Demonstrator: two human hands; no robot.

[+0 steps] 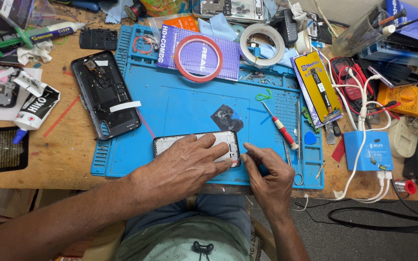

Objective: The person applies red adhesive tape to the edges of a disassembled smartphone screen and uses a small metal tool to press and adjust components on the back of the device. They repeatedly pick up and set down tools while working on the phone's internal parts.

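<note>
Pressing flat, the left hand [187,162] lies palm-down over a phone frame [197,145], fingers spread and pointing toward its right end. The frame rests on the near half of the blue work mat [189,104]. The right hand [267,169] sits just off the frame's right end, fingers curled together and pinched at that corner; whether they grip anything, cannot tell. Both forearms angle in from the near edge. On the mat beyond the right hand: a red-handled screwdriver [279,125]. Off the mat's left edge: a black phone back [105,94].
</note>
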